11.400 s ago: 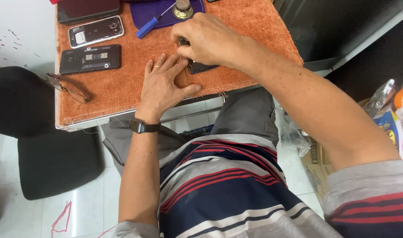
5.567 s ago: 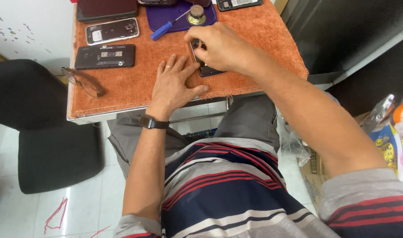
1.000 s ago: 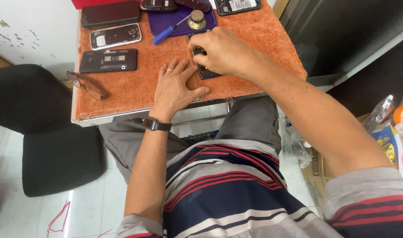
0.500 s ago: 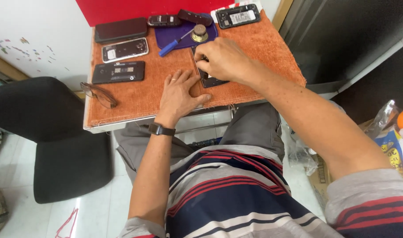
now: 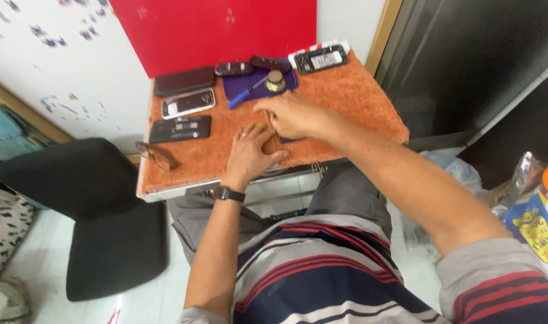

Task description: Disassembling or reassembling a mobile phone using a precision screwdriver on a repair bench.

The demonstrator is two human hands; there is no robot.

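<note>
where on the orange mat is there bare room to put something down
The widest bare patch is the mat's right side, between the right hand and the right edge. A smaller patch lies at the front left, between the glasses and the left hand. The back is crowded: three phones, a purple pad and an opened phone.

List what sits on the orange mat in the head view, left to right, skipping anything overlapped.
Eyeglasses → black phone → left hand → right hand → opened phone at the far right corner.
</note>
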